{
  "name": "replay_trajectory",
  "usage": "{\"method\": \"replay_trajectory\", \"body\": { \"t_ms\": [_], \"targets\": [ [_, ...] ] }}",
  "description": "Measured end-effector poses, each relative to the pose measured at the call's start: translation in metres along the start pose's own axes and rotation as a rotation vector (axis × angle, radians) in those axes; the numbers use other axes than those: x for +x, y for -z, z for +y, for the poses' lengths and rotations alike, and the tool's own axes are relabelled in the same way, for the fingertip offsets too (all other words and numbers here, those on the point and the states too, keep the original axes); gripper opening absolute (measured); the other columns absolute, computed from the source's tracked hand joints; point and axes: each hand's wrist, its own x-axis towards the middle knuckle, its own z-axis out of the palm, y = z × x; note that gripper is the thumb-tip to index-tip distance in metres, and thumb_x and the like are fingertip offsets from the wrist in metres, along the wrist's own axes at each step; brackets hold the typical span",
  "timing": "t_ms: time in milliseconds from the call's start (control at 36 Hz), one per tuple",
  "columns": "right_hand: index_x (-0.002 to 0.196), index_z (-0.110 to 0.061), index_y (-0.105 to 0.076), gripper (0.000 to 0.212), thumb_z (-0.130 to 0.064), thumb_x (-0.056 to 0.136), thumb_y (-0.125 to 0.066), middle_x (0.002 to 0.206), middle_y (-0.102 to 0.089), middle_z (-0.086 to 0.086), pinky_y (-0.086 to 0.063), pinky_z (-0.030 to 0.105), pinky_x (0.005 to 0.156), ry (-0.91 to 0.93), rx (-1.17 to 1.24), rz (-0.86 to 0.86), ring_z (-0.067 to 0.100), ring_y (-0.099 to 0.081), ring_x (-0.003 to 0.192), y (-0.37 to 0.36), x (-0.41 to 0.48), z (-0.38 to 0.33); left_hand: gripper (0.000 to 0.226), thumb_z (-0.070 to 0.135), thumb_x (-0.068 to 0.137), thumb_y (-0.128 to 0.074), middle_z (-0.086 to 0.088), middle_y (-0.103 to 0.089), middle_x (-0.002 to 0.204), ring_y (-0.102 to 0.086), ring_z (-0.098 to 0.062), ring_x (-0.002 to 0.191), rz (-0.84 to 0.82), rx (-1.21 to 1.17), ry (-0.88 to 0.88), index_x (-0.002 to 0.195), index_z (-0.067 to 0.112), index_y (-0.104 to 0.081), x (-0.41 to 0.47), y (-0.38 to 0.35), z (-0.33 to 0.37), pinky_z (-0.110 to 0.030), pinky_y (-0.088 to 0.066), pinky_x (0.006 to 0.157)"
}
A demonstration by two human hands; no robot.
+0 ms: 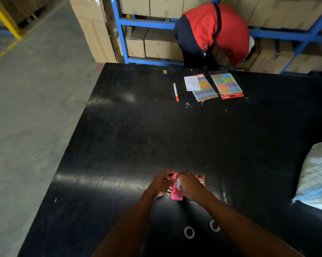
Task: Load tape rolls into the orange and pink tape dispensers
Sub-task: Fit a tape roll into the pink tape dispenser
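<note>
STEP: pink dispenser (175, 194) being loaded, near edge of black table (119, 136) | HANDS: left hand (161, 183) grips its side, right hand (190, 185) pinches clear tape over it | orange dispenser (201, 179) just behind the right hand | NEXT: likely seat roll, thread tape to cutter

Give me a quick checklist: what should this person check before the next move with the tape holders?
1. Pink dispenser held steady by left hand and right hand: ok.
2. Roll seated in it: cannot tell, fingers cover it.
3. Orange dispenser within reach, just behind the right hand: ok.
4. Orange one loaded: cannot tell, mostly hidden.
5. Two rings lying near the table's front edge, whether spare rolls or empty cores: cannot tell.
</note>
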Motion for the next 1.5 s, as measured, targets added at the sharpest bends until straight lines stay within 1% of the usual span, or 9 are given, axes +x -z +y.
{"method": "replay_trajectory", "body": {
  "t_ms": [306, 500, 639, 806, 917, 1083, 1222, 1333, 1500],
  "targets": [
    [0.093, -0.005, -0.067, 0.014, -0.018, 0.089, -0.063, 0.105, -0.066, 0.018, -0.041, 0.026, 0.070, -0.030, -0.061, -0.049, 0.027, -0.065, 0.089, -0.003, 0.004, 0.002, 0.042, -0.005, 0.092, -0.054, -0.014, -0.058, 0.097, -0.064, -0.026, 0.086, 0.010, -0.008, -0.024, 0.131, 0.009, -0.054, -0.002, 0.000, -0.001, -0.036, -0.060, 0.071],
    [0.113, -0.007, -0.063, 0.026, -0.024, 0.094, -0.059, 0.122, -0.059, 0.013, -0.047, 0.030, 0.092, -0.047, -0.063, -0.001, 0.023, -0.060, 0.107, -0.005, 0.002, 0.004, 0.036, 0.003, 0.093, -0.057, -0.009, -0.057, 0.101, -0.063, -0.024, 0.090, 0.055, 0.073, -0.084, 0.127, 0.016, -0.056, -0.005, -0.002, -0.005, -0.028, -0.061, 0.066],
    [0.103, -0.007, -0.066, 0.020, -0.022, 0.095, -0.058, 0.113, -0.060, 0.010, -0.044, 0.028, 0.081, -0.045, -0.058, 0.022, 0.023, -0.061, 0.103, -0.008, 0.003, 0.006, 0.035, 0.004, 0.093, -0.058, 0.000, -0.060, 0.092, -0.064, -0.023, 0.091, 0.053, 0.049, -0.060, 0.123, 0.023, -0.058, -0.001, -0.003, -0.010, -0.041, -0.060, 0.077],
    [0.089, -0.006, -0.069, 0.016, -0.018, 0.093, -0.059, 0.106, -0.062, 0.012, -0.044, 0.026, 0.077, -0.043, -0.040, -0.020, 0.023, -0.061, 0.095, -0.008, 0.006, 0.008, 0.036, 0.004, 0.095, -0.055, 0.003, -0.064, 0.093, -0.066, -0.015, 0.088, 0.010, 0.013, -0.053, 0.129, 0.016, -0.056, -0.001, 0.001, -0.007, -0.024, -0.060, 0.069],
    [0.093, -0.007, -0.073, 0.014, -0.019, 0.088, -0.067, 0.111, -0.060, 0.010, -0.047, 0.032, 0.088, -0.040, -0.035, -0.078, 0.023, -0.058, 0.103, -0.002, 0.012, 0.009, 0.039, -0.002, 0.093, -0.055, -0.012, -0.059, 0.094, -0.062, -0.027, 0.090, 0.040, 0.006, -0.053, 0.130, 0.010, -0.056, 0.002, -0.002, -0.010, -0.036, -0.058, 0.073],
    [0.096, -0.009, -0.074, 0.016, -0.020, 0.087, -0.068, 0.109, -0.067, 0.011, -0.051, 0.034, 0.087, -0.054, -0.020, -0.125, 0.023, -0.063, 0.097, 0.002, 0.017, 0.010, 0.038, 0.002, 0.091, -0.059, 0.001, -0.062, 0.087, -0.064, -0.024, 0.091, 0.047, 0.023, -0.054, 0.126, 0.017, -0.059, 0.005, -0.004, -0.017, -0.047, -0.057, 0.084],
    [0.119, -0.014, -0.061, 0.037, -0.027, 0.086, -0.069, 0.123, -0.060, 0.006, -0.044, 0.032, 0.096, -0.002, -0.046, 0.017, 0.022, -0.057, 0.113, -0.004, 0.004, 0.018, 0.039, 0.004, 0.093, -0.057, -0.004, -0.062, 0.093, -0.066, -0.031, 0.096, 0.048, 0.040, -0.055, 0.128, 0.021, -0.058, 0.003, -0.003, -0.015, -0.042, -0.060, 0.081],
    [0.113, -0.020, -0.058, 0.029, -0.035, 0.089, -0.061, 0.116, -0.061, 0.002, -0.041, 0.033, 0.091, 0.073, -0.086, 0.145, 0.020, -0.056, 0.106, -0.010, -0.003, 0.026, 0.038, 0.003, 0.094, -0.054, -0.007, -0.060, 0.094, -0.064, -0.026, 0.091, 0.042, 0.025, -0.060, 0.129, 0.018, -0.056, 0.003, -0.001, -0.015, -0.030, -0.061, 0.070],
    [0.106, -0.021, -0.063, 0.028, -0.042, 0.091, -0.051, 0.113, -0.059, 0.001, -0.038, 0.037, 0.093, 0.111, -0.228, 0.199, 0.021, -0.053, 0.107, -0.019, -0.010, 0.031, 0.038, 0.003, 0.092, -0.057, -0.005, -0.063, 0.095, -0.066, -0.027, 0.093, 0.040, 0.019, -0.059, 0.127, 0.016, -0.057, 0.005, -0.002, -0.019, -0.039, -0.061, 0.075]
  ]
}}
